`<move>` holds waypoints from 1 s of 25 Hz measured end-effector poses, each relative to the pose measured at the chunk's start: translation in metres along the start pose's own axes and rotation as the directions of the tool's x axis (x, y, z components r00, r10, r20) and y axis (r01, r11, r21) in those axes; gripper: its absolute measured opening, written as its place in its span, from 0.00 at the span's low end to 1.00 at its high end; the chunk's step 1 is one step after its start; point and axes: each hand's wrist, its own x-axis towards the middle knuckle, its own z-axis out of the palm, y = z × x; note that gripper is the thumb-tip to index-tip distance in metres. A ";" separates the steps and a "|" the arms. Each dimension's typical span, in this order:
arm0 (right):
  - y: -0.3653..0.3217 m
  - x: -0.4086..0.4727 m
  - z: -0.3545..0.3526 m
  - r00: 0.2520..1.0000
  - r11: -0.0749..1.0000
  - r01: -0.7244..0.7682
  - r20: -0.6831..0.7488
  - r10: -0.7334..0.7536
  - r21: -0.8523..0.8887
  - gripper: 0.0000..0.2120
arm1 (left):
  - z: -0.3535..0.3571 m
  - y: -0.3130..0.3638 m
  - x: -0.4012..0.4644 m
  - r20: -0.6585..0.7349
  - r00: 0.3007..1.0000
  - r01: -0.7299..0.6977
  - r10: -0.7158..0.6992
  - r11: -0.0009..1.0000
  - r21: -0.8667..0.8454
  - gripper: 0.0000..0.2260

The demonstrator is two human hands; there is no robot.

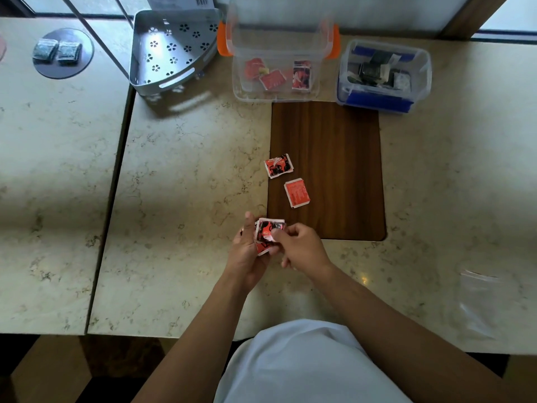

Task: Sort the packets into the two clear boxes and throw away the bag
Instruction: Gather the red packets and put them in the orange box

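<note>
My left hand (247, 251) cups a small stack of red packets (268, 229) near the front of the counter. My right hand (299, 247) pinches the top packet of that stack between thumb and fingers. Two more red packets lie loose on the wooden inset: one with black print (278, 165) and one plain red (296, 192). The clear box with orange clips (241, 91) at the back holds a few red packets. To its right, the clear box with blue clips (348, 82) holds dark packets. An empty clear plastic bag (482, 301) lies flat at the right.
A grey perforated corner basket (151, 74) stands at the back left, next to the orange-clipped box. Two dark green packets (56, 50) rest on a round black disc on the separate counter section to the left. A seam (116, 175) divides the two counters.
</note>
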 end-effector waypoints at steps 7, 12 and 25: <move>0.000 0.011 -0.011 0.974 0.905 0.221 0.042 -0.221 -0.363 0.26 | 0.031 0.007 0.022 -0.048 0.995 0.078 -0.086 0.987 -0.141 0.02; -0.021 0.049 -0.030 0.917 0.908 0.240 -0.226 -0.328 -0.343 0.17 | 0.043 0.032 0.036 0.037 0.985 0.173 -0.169 0.942 -0.288 0.05; -0.033 0.074 -0.025 0.937 0.924 0.256 -0.164 -0.310 -0.283 0.12 | 0.017 0.042 0.049 0.090 0.985 0.156 -0.147 0.982 -0.107 0.14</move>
